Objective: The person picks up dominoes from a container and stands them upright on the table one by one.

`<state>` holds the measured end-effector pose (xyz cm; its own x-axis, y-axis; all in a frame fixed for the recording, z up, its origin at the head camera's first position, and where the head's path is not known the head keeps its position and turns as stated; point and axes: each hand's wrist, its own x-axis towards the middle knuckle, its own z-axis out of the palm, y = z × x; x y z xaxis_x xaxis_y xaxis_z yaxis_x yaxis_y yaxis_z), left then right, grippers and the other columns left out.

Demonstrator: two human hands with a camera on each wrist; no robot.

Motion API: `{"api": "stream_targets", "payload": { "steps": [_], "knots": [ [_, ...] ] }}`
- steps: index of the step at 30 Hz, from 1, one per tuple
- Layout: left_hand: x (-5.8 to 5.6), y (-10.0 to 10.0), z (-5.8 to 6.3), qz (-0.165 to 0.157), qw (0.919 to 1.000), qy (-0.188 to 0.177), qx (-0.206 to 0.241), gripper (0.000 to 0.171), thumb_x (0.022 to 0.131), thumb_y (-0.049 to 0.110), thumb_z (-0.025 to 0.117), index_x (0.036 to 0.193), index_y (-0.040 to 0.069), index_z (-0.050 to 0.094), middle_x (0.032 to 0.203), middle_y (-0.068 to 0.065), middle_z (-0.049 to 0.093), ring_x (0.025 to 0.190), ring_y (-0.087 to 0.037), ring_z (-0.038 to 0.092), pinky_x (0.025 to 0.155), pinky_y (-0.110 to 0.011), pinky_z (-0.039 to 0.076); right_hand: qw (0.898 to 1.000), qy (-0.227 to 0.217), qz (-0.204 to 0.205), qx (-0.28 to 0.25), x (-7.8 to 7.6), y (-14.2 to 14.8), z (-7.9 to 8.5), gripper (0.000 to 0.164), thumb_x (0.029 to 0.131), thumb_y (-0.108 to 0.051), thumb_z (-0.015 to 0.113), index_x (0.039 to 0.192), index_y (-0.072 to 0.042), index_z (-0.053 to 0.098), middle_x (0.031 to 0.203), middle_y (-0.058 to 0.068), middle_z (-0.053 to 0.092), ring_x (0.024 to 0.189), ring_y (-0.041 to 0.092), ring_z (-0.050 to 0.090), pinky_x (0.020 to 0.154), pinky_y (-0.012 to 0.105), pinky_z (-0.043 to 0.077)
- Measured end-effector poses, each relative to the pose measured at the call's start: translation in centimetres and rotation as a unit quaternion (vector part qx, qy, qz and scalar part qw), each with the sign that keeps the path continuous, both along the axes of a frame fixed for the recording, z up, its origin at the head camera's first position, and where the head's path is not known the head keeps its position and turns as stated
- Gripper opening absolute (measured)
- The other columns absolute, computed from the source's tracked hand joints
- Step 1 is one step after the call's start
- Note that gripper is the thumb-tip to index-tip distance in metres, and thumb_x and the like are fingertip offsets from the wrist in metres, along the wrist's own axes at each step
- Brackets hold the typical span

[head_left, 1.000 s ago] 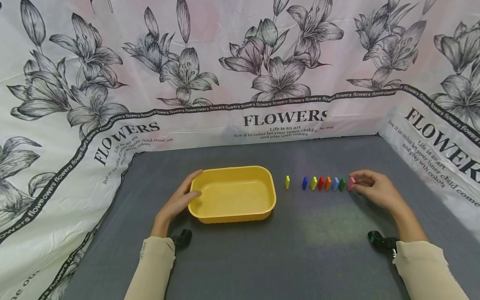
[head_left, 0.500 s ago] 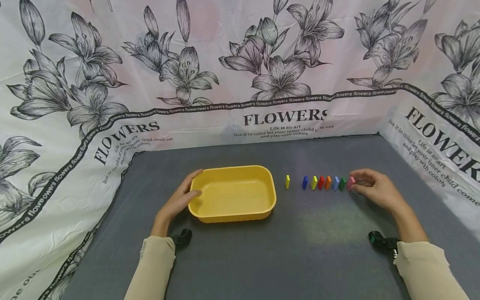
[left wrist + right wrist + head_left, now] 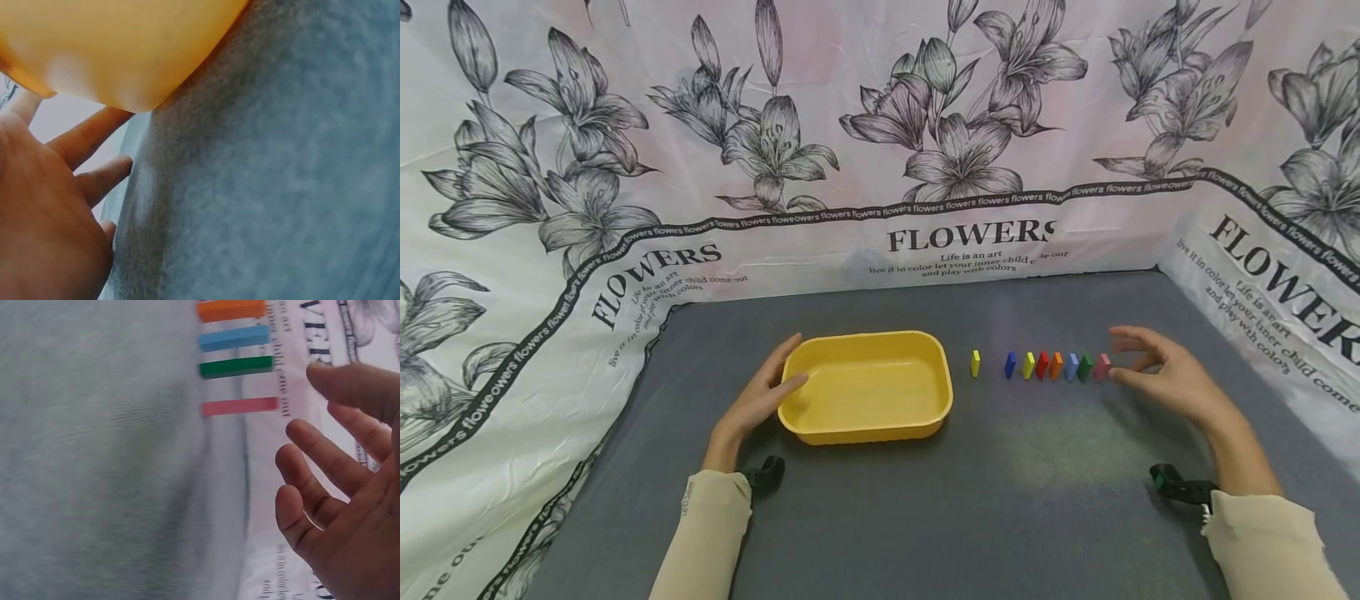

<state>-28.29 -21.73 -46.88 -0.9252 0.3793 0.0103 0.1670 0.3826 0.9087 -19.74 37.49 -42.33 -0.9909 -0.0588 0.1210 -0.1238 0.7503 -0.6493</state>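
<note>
At the left end of a yellow plastic tub [image 3: 865,434], my left hand [image 3: 758,402] rests with its thumb over the rim. The left wrist view shows its fingers [image 3: 94,137] spread and nearly straight against the tub's outer side. My right hand [image 3: 1168,375] is beside a pink domino [image 3: 1102,367], fingers apart and holding nothing. In the right wrist view the pink domino stands upright, clear of the fingertips [image 3: 289,500]. A green domino [image 3: 1085,368] and a light blue domino [image 3: 1071,367] stand to its left.
Further left in the row stand an orange domino [image 3: 1056,367], a red one [image 3: 1042,367], a yellow one [image 3: 1028,367] and a dark blue one [image 3: 1010,365]. Another yellow domino [image 3: 975,363] stands apart, nearer the tub. Flower-printed cloth [image 3: 820,258] borders the grey table [image 3: 970,517].
My right hand has let go of the pink domino, its fingers spreading and drawing back to the right. The pink domino stays standing. My left hand has shifted slightly at the rim.
</note>
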Motion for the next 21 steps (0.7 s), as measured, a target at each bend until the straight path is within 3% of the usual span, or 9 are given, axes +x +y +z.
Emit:
{"api": "stream_targets", "payload": {
  "steps": [2,5,8,11,13,16,19,21],
  "knots": [
    [-0.1,-0.1,0.1,-0.005,0.9999,0.002,0.010,0.069,0.106,0.033,0.055,0.164,0.027,0.018,0.169,-0.011,0.023,0.152,-0.040,0.031,0.120,-0.065,0.028,1.000,0.004,0.009,0.010,0.2,-0.3,0.9,0.068,0.096,-0.027,0.071,0.155,-0.012,0.041,0.144,0.019,0.052,0.101,-0.001,0.055,0.070,0.025,0.050],
    [0.1,-0.6,0.8,-0.003,0.9995,0.019,0.026,0.061,0.110,0.031,0.044,0.164,0.026,0.017,0.168,-0.017,0.024,0.153,-0.041,0.027,0.121,-0.067,0.023,0.999,-0.003,0.025,0.021,0.5,-1.1,2.5,0.074,0.098,-0.031,0.069,0.160,-0.015,0.031,0.153,0.023,0.045,0.121,0.026,0.056,0.086,0.041,0.053],
    [0.5,-1.2,2.2,0.013,0.9984,0.048,0.027,0.056,0.111,0.032,0.035,0.164,0.026,0.018,0.169,-0.016,0.020,0.157,-0.040,0.016,0.122,-0.069,0.014,0.999,-0.005,0.030,0.024,0.6,-2.4,4.3,0.080,0.100,-0.037,0.065,0.164,-0.020,0.020,0.161,0.026,0.033,0.139,0.052,0.038,0.103,0.066,0.039],
    [1.3,-1.4,4.4,0.041,0.9932,0.104,-0.034,0.056,0.110,0.037,0.037,0.163,0.027,0.022,0.171,-0.011,0.017,0.158,-0.039,0.009,0.122,-0.071,0.008,0.999,0.013,0.026,0.028,0.4,-3.9,5.6,0.079,0.103,-0.041,0.057,0.165,-0.024,0.012,0.167,0.026,0.022,0.148,0.057,0.020,0.106,0.080,0.022],
    [2.0,-1.2,6.2,0.059,0.9835,0.147,-0.088,0.058,0.109,0.042,0.040,0.163,0.029,0.024,0.172,-0.009,0.014,0.159,-0.039,0.003,0.121,-0.072,0.003,0.998,0.033,0.020,0.043,0.2,-4.9,6.1,0.076,0.105,-0.042,0.051,0.165,-0.022,0.009,0.168,0.026,0.017,0.151,0.057,0.011,0.109,0.082,0.013],
    [2.9,-0.1,8.9,0.093,0.9608,0.208,-0.159,0.060,0.107,0.051,0.041,0.162,0.030,0.028,0.173,-0.006,0.011,0.159,-0.038,-0.006,0.120,-0.071,-0.007,0.995,0.063,0.004,0.071,-0.3,-6.6,6.8,0.073,0.107,-0.045,0.043,0.165,-0.017,0.008,0.168,0.027,0.012,0.153,0.056,0.003,0.113,0.081,0.001],
    [3.5,1.5,11.0,0.120,0.9440,0.240,-0.193,0.064,0.104,0.061,0.037,0.161,0.032,0.029,0.173,-0.004,0.010,0.159,-0.037,-0.011,0.121,-0.068,-0.011,0.990,0.092,-0.020,0.108,-0.6,-8.4,7.3,0.075,0.107,-0.052,0.038,0.165,-0.013,0.010,0.168,0.028,0.009,0.154,0.056,-0.002,0.115,0.078,-0.006],
    [3.6,2.7,11.8,0.140,0.9322,0.256,-0.214,0.068,0.103,0.066,0.034,0.161,0.031,0.030,0.173,-0.004,0.010,0.159,-0.039,-0.010,0.121,-0.068,-0.011,0.985,0.106,-0.034,0.132,-0.8,-9.8,7.4,0.078,0.106,-0.057,0.036,0.165,-0.012,0.011,0.168,0.028,0.009,0.154,0.055,-0.003,0.116,0.077,-0.008]
  ]
}}
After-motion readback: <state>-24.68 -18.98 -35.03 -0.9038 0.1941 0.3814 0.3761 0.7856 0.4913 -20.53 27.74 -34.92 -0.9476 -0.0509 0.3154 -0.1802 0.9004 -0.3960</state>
